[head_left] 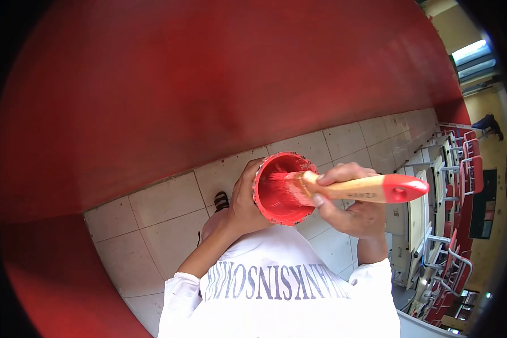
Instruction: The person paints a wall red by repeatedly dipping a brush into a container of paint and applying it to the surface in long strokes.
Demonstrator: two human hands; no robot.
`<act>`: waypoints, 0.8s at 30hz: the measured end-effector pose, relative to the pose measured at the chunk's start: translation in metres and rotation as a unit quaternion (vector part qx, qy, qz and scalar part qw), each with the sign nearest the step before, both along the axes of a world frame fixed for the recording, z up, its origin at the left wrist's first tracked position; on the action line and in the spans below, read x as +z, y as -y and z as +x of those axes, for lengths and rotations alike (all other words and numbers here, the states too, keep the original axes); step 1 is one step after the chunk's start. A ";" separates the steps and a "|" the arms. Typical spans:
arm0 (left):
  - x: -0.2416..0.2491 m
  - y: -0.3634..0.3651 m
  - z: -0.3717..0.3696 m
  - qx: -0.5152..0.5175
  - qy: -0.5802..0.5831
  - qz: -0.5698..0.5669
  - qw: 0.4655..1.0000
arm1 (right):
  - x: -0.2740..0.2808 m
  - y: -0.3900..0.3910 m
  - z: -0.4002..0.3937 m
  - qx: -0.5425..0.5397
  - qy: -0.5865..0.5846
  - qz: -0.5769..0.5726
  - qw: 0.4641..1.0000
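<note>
My left hand (243, 200) is wrapped around a round paint cup (281, 211) whose inside is coated in red paint. In my right hand (349, 208) I grip a wide paintbrush (355, 188) with a pale wooden handle and a red tip. Its bristles, loaded with red paint, dip into the cup's mouth. Both hands are held close in front of my white printed shirt (281, 281).
A red-painted wall (208, 84) fills the upper and left view, close in front. Below lies a pale tiled floor (163, 214), with a sandalled foot (221, 200) on it. Rows of desks and red chairs (450, 186) stand to the right.
</note>
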State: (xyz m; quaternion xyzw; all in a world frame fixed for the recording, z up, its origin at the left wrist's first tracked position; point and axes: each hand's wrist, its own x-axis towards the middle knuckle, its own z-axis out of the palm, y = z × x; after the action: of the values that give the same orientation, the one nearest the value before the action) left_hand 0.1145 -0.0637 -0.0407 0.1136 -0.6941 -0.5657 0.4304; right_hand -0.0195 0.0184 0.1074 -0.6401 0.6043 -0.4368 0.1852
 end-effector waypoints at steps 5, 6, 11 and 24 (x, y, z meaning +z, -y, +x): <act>0.001 0.007 0.002 -0.001 0.007 -0.011 1.000 | -0.005 0.015 0.005 0.023 -0.023 0.032 0.999; -0.001 0.008 0.002 -0.002 0.008 -0.020 1.000 | -0.007 0.018 0.004 0.033 -0.031 0.023 0.999; -0.011 0.013 0.006 -0.030 -0.002 -0.026 0.999 | -0.008 0.023 0.005 0.040 -0.092 0.035 0.994; -0.028 0.012 0.007 -0.076 0.015 0.022 0.997 | -0.010 0.023 0.004 0.022 -0.127 0.060 0.990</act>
State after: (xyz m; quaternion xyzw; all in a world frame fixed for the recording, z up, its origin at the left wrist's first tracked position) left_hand 0.1211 -0.0753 -0.0688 0.0784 -0.6945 -0.6104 0.3728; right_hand -0.0156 -0.0050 0.0973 -0.6916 0.6336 -0.3106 0.1542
